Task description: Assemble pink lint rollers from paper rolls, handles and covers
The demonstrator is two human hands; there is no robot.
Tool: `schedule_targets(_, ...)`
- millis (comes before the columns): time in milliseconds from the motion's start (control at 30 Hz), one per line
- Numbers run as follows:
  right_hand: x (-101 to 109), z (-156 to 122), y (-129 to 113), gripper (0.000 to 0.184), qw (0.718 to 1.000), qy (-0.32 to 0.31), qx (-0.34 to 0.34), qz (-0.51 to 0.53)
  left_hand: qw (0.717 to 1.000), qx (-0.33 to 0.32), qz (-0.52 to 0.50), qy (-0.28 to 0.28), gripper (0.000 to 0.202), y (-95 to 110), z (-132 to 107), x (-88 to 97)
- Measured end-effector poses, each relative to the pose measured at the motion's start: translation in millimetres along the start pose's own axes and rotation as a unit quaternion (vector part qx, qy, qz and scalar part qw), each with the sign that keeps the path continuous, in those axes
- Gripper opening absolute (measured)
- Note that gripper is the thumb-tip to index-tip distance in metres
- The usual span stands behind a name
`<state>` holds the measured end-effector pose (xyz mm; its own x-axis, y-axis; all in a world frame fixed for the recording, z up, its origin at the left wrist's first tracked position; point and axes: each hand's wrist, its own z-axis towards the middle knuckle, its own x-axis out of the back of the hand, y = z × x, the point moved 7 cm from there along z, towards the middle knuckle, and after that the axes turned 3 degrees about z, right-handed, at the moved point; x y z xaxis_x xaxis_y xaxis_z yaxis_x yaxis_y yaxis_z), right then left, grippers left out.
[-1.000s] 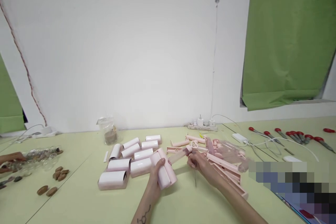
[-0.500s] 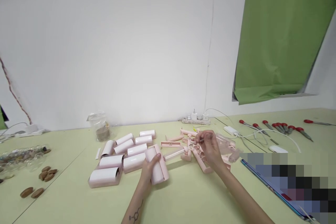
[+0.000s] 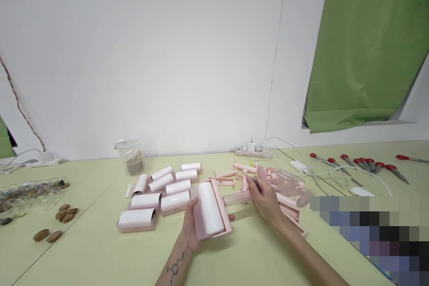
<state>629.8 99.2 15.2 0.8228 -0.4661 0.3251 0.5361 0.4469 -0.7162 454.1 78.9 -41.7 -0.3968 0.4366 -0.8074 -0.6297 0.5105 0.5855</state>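
Observation:
My left hand grips a pale pink lint roller near the table's front. Its cover stands open, so the white paper roll shows, and fingertips emerge at the far side. A translucent handle sticks out to the right and runs to my right hand. That hand is closed at the handle's end; a small dark thing shows between thumb and fingers, too little visible to name. Just beyond lie several white rolls in pink covers. Loose pink plastic parts are piled behind and beside my right hand.
At the back stand a plastic bag and a power strip. Several red-handled tools and white cables lie right. Brown oval pieces and clear round items are on the left. A pixelated patch hides the right front.
The lint roller has turned so its white roll faces me, where its pink cover showed before. My right hand has come down from above the pink parts to the handle's end.

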Motion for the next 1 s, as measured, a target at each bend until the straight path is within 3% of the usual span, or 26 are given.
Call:
schedule_targets(67,3,-1,0,0.038,1.0,0.016,0.006,-0.004,0.997,0.033,-0.011,-0.073,0.064,-7,-1,-11.6)
schedule_targets(167,5,-2,-1,0.037,1.0,0.02,0.011,0.004,0.989,0.034,-0.028,-0.141,0.077,-13,-2,-20.5)
schedule_targets(267,-2,-3,-1,0.037,1.0,0.004,0.004,0.03,0.984,0.005,-0.049,-0.172,0.082,-16,-3,-19.8)
schedule_targets(367,-13,-5,-1,0.04,0.998,-0.011,-0.013,0.062,0.984,-0.003,-0.052,-0.17,0.082,-17,-3,-15.8)
schedule_targets(500,-19,-4,2,0.046,0.993,-0.011,-0.044,0.108,0.995,0.0,-0.031,-0.093,0.069,-14,2,-13.1)
schedule_targets(600,-4,1,10,0.045,0.987,0.042,-0.078,0.135,0.996,-0.039,0.002,0.079,0.057,-2,6,3.9)
schedule_targets(700,16,5,19,0.041,0.974,0.104,-0.128,0.158,0.953,-0.154,0.093,0.245,0.044,22,1,25.5)
schedule_targets(767,24,4,27,0.039,0.954,0.14,-0.182,0.194,0.923,-0.209,0.174,0.273,0.043,33,0,30.1)
schedule_targets(867,26,0,33,0.036,0.922,0.178,-0.235,0.25,0.892,-0.243,0.262,0.277,0.051,36,3,34.3)
schedule_targets(1000,19,-2,33,0.038,0.929,0.155,-0.238,0.238,0.854,-0.232,0.384,0.263,0.056,31,7,38.2)
